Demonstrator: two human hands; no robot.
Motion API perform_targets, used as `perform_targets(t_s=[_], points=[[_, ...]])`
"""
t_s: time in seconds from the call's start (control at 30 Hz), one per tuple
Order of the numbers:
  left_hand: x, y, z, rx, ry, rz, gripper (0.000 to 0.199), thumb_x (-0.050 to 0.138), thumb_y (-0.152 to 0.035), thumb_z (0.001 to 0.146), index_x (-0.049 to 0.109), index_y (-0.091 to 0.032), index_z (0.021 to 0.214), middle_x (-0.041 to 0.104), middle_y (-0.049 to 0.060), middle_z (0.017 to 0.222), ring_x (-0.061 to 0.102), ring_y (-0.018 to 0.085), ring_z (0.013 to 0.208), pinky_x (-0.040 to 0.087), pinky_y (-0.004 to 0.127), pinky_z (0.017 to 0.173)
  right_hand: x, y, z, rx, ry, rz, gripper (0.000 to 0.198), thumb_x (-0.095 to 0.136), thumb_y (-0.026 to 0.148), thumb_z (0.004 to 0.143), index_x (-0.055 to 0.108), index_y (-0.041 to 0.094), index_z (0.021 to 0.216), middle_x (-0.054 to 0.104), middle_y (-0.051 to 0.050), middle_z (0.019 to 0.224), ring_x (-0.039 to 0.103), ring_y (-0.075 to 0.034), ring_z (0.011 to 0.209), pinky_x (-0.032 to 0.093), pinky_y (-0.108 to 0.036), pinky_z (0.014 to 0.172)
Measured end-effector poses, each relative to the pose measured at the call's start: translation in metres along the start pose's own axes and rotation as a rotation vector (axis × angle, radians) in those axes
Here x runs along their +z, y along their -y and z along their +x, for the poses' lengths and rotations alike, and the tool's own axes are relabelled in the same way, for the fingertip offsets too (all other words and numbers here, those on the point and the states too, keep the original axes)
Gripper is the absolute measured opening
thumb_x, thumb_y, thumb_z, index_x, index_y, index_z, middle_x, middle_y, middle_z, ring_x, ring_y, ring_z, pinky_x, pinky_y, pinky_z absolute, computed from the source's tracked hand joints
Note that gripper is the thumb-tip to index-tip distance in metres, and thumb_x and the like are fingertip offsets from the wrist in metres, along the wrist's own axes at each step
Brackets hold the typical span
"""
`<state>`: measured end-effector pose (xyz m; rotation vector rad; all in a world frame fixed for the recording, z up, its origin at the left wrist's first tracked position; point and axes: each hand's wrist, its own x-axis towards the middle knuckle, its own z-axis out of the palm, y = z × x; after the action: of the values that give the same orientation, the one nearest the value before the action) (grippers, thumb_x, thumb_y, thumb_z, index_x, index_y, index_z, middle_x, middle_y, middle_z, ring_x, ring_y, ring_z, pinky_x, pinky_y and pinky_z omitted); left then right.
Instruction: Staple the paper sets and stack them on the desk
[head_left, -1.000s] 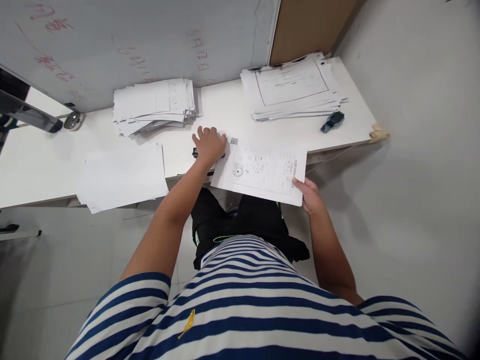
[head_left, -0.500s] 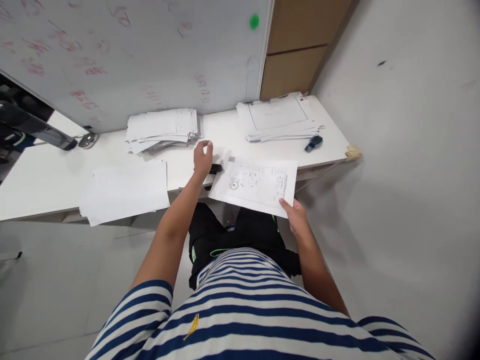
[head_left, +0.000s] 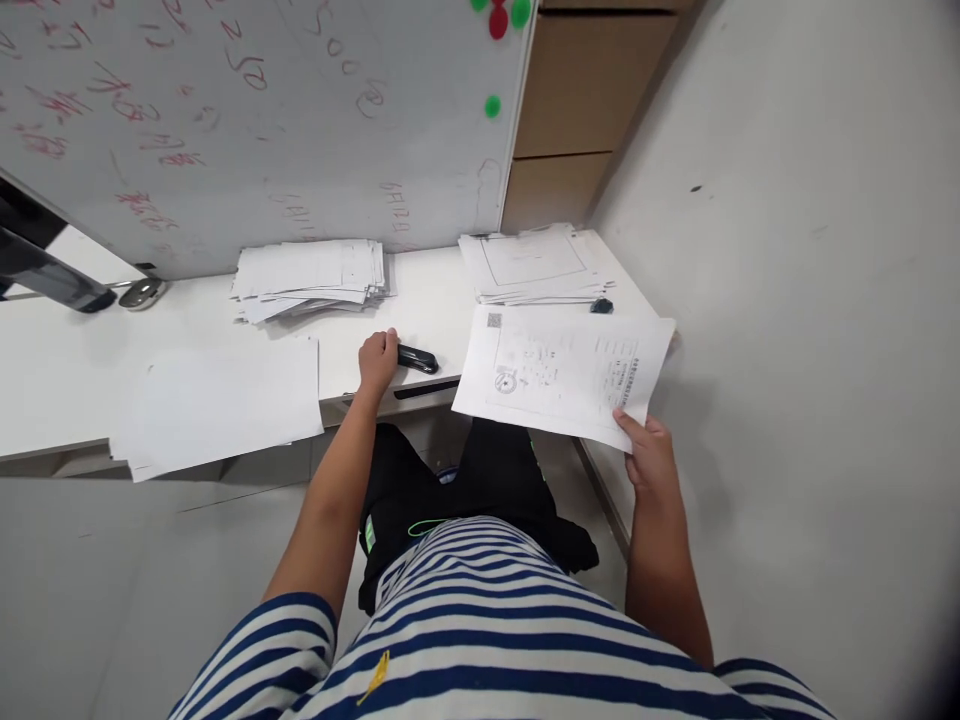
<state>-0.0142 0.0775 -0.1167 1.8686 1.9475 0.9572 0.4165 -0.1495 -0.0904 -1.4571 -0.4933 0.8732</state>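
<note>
My left hand (head_left: 378, 360) is closed around the left end of a black stapler (head_left: 418, 359) near the table's front edge; the part under my fingers is hidden. My right hand (head_left: 651, 448) pinches the lower right corner of a printed paper (head_left: 555, 370), thumb on top. The sheet bears a round stamp and a square code, and is held up over the table's front edge. To the left, a loose stack of white sheets (head_left: 225, 405) lies with its near edge overhanging the table.
At the back of the white table (head_left: 424, 275) are a left paper pile (head_left: 307, 270) and a right paper pile (head_left: 532, 265). A small dark object (head_left: 601, 306) sits by the right pile. Behind stands a whiteboard (head_left: 315, 130); a wall (head_left: 810, 330) rises on the right.
My left hand has come down and closed on the stapler. The paper in my right hand has moved right, uncovering the stapler. The view has shifted.
</note>
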Motion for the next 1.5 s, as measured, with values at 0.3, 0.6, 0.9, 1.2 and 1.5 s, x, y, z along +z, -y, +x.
perform_targets(t_s=[0.3,0.6,0.9,1.2,1.5], points=[[-0.003,-0.005,-0.006,0.009,0.012,0.019,0.049,0.028,-0.047,0.105,0.065,-0.024,0.081,0.073,0.010,0.097,0.066,0.027,0.100,0.046,0.040,0.089,0.032,-0.008,0.042,0.035,0.103,0.024,0.038,0.087,0.036,0.064,0.075,0.019,0.096,0.080,-0.010,0.108,0.073,-0.030,0.114,0.059,-0.043,0.106],[-0.003,-0.010,-0.001,-0.067,0.011,0.075,0.043,0.033,-0.042,0.103,0.067,-0.023,0.083,0.071,0.013,0.100,0.062,0.030,0.108,0.045,0.044,0.097,0.139,0.082,0.175,0.021,0.490,-0.274,0.029,0.083,0.034,0.074,0.070,0.019,0.095,0.079,-0.009,0.102,0.074,-0.026,0.103,0.065,-0.040,0.089],[-0.001,-0.025,0.004,-0.266,-0.155,0.184,0.043,0.031,-0.034,0.103,0.070,-0.017,0.109,0.066,0.020,0.126,0.055,0.039,0.123,0.043,0.054,0.102,0.199,0.127,0.285,-0.037,0.396,-0.578,0.015,0.065,0.022,0.092,0.066,0.022,0.106,0.070,-0.010,0.127,0.068,-0.020,0.108,0.059,-0.038,0.092],[0.001,-0.026,0.002,-0.292,-0.158,0.217,0.040,0.032,-0.035,0.105,0.069,-0.021,0.105,0.065,0.015,0.128,0.053,0.034,0.124,0.041,0.050,0.106,0.223,0.086,0.249,-0.624,-0.061,-1.005,0.072,0.051,0.015,0.088,0.029,0.016,0.157,0.028,-0.021,0.166,0.026,-0.033,0.155,0.021,-0.054,0.127],[-0.001,-0.022,0.004,-0.280,-0.130,0.100,0.047,0.033,-0.050,0.106,0.067,-0.020,0.098,0.064,0.017,0.127,0.051,0.036,0.127,0.037,0.052,0.108,0.267,-0.046,0.057,-0.726,0.652,-1.201,0.063,0.034,0.048,0.101,0.034,0.021,0.158,0.034,-0.015,0.168,0.026,-0.033,0.157,0.015,-0.067,0.124]])
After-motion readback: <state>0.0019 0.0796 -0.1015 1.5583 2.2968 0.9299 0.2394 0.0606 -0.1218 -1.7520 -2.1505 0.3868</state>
